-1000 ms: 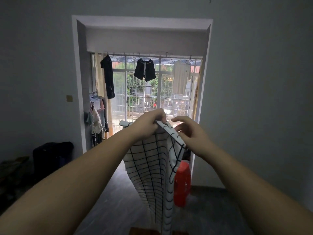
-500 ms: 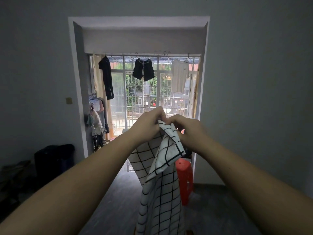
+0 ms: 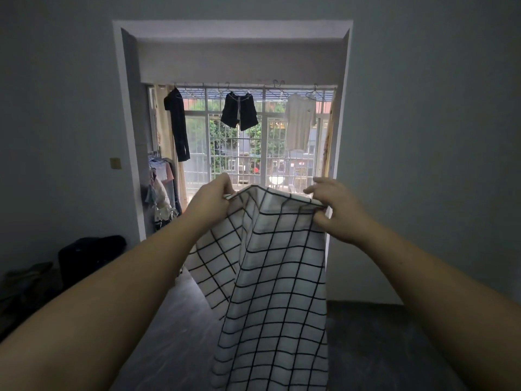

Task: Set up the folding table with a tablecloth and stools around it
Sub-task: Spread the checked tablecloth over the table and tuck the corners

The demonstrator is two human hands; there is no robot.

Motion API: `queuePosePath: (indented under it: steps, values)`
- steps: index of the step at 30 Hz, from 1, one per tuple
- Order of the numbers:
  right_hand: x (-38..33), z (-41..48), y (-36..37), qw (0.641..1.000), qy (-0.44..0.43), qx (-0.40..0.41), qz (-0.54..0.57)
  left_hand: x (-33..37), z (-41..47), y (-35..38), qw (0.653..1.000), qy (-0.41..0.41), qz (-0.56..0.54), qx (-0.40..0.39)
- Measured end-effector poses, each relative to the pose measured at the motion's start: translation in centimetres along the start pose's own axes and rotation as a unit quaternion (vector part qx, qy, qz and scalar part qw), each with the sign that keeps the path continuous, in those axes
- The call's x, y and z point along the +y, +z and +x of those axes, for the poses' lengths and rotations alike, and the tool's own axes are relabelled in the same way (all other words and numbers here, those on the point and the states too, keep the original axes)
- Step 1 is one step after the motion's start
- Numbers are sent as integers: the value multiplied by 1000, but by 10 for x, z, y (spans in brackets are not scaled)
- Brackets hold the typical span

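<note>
Two hands are up, says the first speaker; what do they hold?

The second: A tablecloth, thin soft fabric, white with a grid of fine black lines. It hangs in the air in front of the lower part of the doorway, loose and a little wavy, with one long vertical fold. A second layer shows behind it, toward the left post of the doorway.

The first: And how do the hands lie?

The second: Both bare arms reach forward. The left hand has its fingers curled and grips the top edge at the left corner. The right hand pinches the same edge between thumb and fingers at the right corner. The edge runs nearly straight between them.

The first: What is beyond the doorway?

The second: A window with a metal grille. Above it hang black shorts, a pale shirt and a long dark garment, all on wire hangers. Left of the doorway a dark bag stands against the grey wall. The floor below the doorway is dark and smooth.
</note>
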State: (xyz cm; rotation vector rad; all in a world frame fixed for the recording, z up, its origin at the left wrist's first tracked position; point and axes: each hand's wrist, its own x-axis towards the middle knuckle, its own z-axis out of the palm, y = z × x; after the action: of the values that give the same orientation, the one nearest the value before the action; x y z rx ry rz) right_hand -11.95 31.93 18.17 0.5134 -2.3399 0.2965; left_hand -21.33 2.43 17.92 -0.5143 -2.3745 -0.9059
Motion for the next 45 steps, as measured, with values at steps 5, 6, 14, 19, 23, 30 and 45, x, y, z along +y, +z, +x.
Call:
queuePosePath:
  steps: [5, 6, 14, 19, 23, 30, 45]
  values:
    - [-9, 2, -3, 998, 11, -62, 5, -30, 5, -14, 997, -8, 69, -34]
    - [-11, 5, -3, 997, 7, -70, -5, -38, 6, -16, 996, -12, 76, -41]
    - [15, 36, -3, 974, 166, -79, -129, -88, 23, -36, 997, -47, 67, -3]
    - [6, 49, 5, 968, 150, -92, -177, -95, 34, -34, 992, -17, 125, -17]
    - [-8, 35, 16, 985, 132, -70, -89, -121, 37, -33, 994, -12, 107, -22]
    - [26, 28, 44, 965, 163, -100, -181, -144, 54, -12, 989, 12, 139, -50]
    - [221, 86, 151, 933, 301, -158, -117, -154, 166, 118, 941, 42, 281, -182]
